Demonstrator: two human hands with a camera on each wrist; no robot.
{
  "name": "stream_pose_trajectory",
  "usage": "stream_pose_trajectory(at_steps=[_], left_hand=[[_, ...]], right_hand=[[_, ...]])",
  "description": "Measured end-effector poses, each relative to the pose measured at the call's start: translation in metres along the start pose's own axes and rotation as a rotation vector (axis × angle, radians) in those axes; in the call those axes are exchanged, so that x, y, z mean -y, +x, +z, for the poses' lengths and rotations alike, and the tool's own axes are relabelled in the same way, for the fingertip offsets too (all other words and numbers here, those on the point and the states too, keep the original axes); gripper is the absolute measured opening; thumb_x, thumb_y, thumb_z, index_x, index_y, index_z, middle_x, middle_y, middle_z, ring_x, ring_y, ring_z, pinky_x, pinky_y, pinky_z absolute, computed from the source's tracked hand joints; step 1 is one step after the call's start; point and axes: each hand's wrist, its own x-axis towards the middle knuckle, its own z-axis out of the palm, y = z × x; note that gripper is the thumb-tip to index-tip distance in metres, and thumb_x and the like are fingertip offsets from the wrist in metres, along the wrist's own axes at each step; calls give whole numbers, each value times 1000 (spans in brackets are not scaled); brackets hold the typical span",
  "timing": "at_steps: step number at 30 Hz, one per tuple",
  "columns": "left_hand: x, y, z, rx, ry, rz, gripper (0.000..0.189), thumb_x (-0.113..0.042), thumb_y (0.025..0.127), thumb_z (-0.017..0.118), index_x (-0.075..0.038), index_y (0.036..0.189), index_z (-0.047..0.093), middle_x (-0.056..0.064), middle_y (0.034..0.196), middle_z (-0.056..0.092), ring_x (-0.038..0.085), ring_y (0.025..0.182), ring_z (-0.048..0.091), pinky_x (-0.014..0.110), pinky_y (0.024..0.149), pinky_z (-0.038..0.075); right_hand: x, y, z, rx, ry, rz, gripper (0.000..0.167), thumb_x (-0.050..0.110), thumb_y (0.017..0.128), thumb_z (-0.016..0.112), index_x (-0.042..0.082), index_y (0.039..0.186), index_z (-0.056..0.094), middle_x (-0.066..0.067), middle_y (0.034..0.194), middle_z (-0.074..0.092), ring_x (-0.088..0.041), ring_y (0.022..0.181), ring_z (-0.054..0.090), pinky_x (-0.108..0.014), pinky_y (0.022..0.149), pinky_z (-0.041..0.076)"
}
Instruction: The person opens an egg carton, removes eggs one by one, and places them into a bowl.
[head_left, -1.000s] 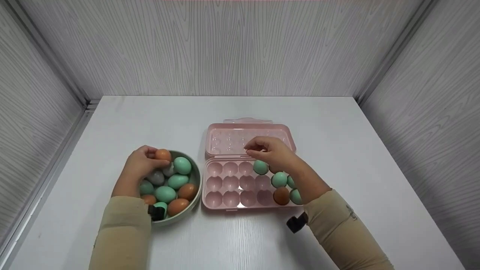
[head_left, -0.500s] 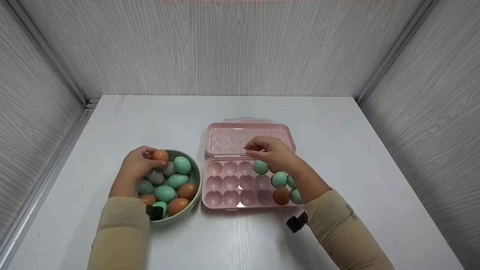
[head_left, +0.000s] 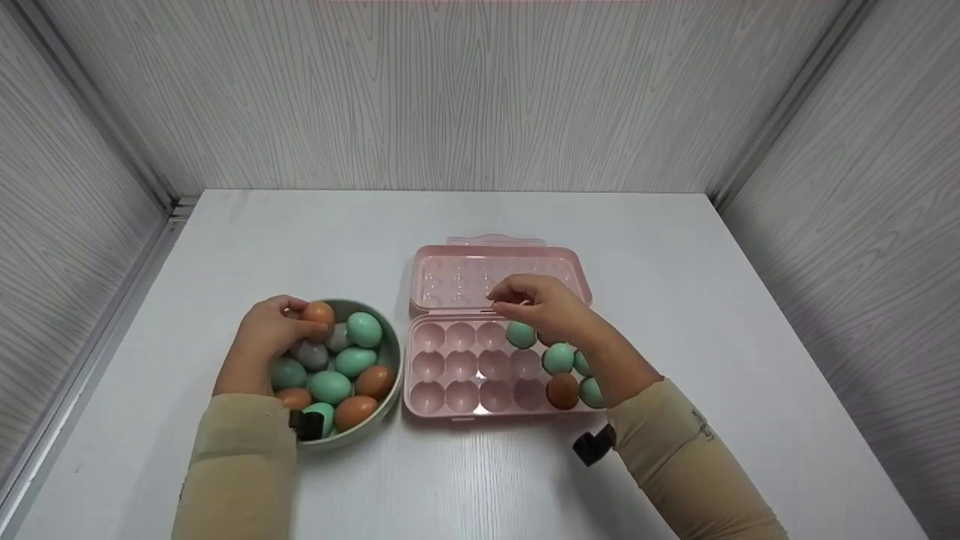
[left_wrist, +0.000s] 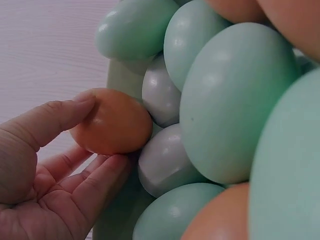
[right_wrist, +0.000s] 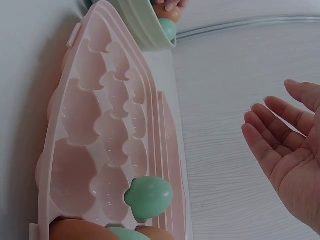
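Observation:
With thumb and fingers, my left hand [head_left: 259, 337] pinches a brown egg [head_left: 319, 313] at the far left side of a pale green bowl [head_left: 396, 375]. In the left wrist view this egg [left_wrist: 114, 124] sits close beside two grey eggs [left_wrist: 167, 160], with the thumb on top and fingers below. My right hand [head_left: 547, 306] hovers over the hinge side of a pink egg tray [head_left: 478, 379], palm bare and fingers loosely bent in the right wrist view. Green and brown eggs fill cups at the tray's right end, partly hidden by the right arm; a green egg [head_left: 520, 334] sits in the back row.
More green eggs [head_left: 330, 388] and brown eggs [head_left: 356, 412] are heaped in the bowl, just left of the tray. The tray's lid [head_left: 495, 259] lies folded back behind it. Wood-grain panels [head_left: 450, 97] enclose the white table [head_left: 675, 262] at the back and sides.
My left hand has shifted slightly left and toward me with the brown egg between its fingers. The bowl has moved slightly left. The right hand stays in place over the tray.

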Motion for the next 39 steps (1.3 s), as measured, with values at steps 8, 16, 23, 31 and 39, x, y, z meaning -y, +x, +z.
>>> stream_pose_trajectory(at_steps=[8,16,23,31,39], left_hand=[[-3,-6,-5,8,-49,10,62,-28,81,66,-8,134,41,18,133,45,31,115,46,42,92,41],[-5,-7,-7,-26,-66,47,56,-23,86,61,-7,134,40,18,133,45,33,118,44,43,95,40],[-18,-11,-6,-54,-64,94,55,-29,86,62,-8,132,42,16,133,45,33,121,42,45,99,37],[-50,-23,3,-83,-140,182,50,-31,85,65,-10,126,48,9,128,49,26,119,44,40,98,38],[-81,-29,26,-57,-166,243,43,-28,84,66,-13,122,52,5,122,54,21,115,48,36,97,40]], right_hand=[[-11,5,1,-4,24,-15,20,22,90,58,12,106,64,-2,99,63,-16,93,57,-34,84,47],[-34,13,4,-17,17,-12,19,30,89,60,21,104,65,5,95,62,-13,90,56,-33,83,47],[-38,11,0,-47,55,14,19,33,88,60,22,102,66,1,97,63,-15,88,55,-33,80,46],[-48,10,-10,-102,69,-20,19,26,89,60,14,104,65,-1,98,63,-16,88,55,-32,80,46],[-58,8,-17,-137,49,21,22,23,87,63,10,105,65,0,98,62,-14,92,57,-32,85,46]])
